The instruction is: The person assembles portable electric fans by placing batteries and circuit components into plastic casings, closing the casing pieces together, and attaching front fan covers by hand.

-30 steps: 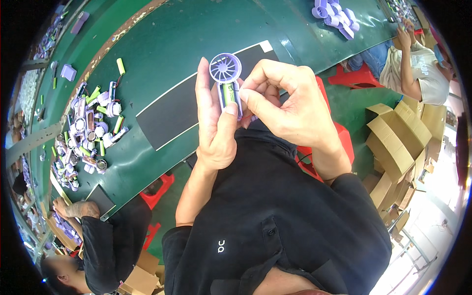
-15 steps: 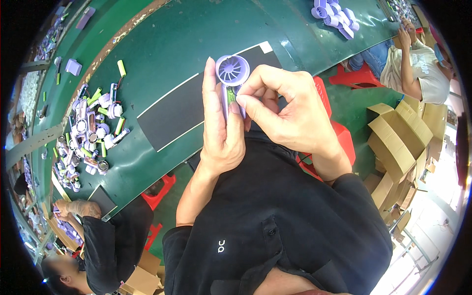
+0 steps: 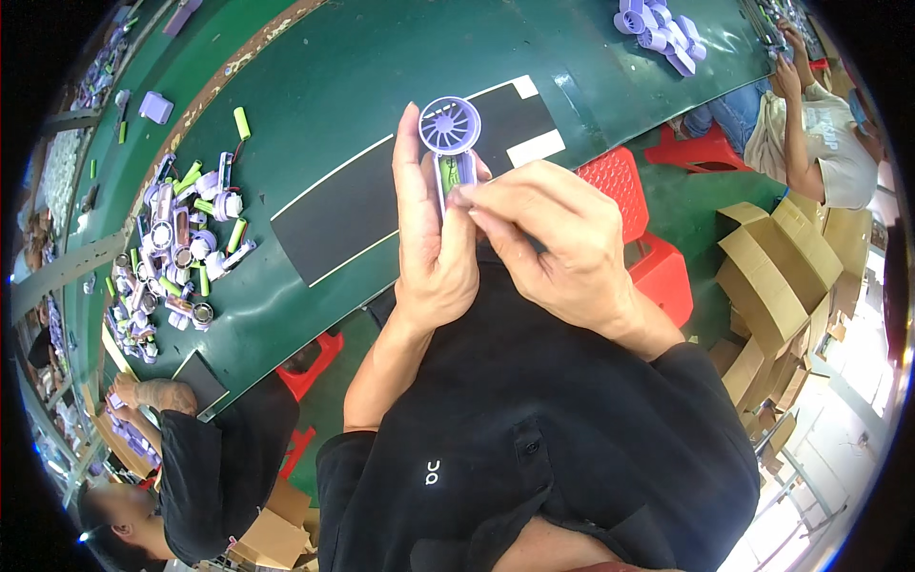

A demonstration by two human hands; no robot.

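Observation:
My left hand (image 3: pixel 431 243) is closed around a purple handheld fan housing (image 3: pixel 450 126), its round slatted head pointing away from me. Inside the open handle lies a green battery (image 3: pixel 451 173). The left thumb presses at the handle's lower part. My right hand (image 3: pixel 558 243) is closed in a pinch, thumb and index fingertips together at the near end of the handle, beside the left thumb. Whatever those fingertips hold, if anything, is too small to make out. Under the hands lies a black mat (image 3: pixel 334 224) with pale edges.
To the left on the green table (image 3: pixel 324 76) is a heap of fan parts with green batteries (image 3: pixel 176 243). Purple fan housings (image 3: pixel 660 33) are piled at the far right. Co-workers sit on both sides. Red stools (image 3: pixel 658 276) and cardboard boxes (image 3: pixel 777 272) stand at the right.
My right hand has drawn back from beside the fan head down to the handle's near end, uncovering more of the battery and the mat's right pale strip.

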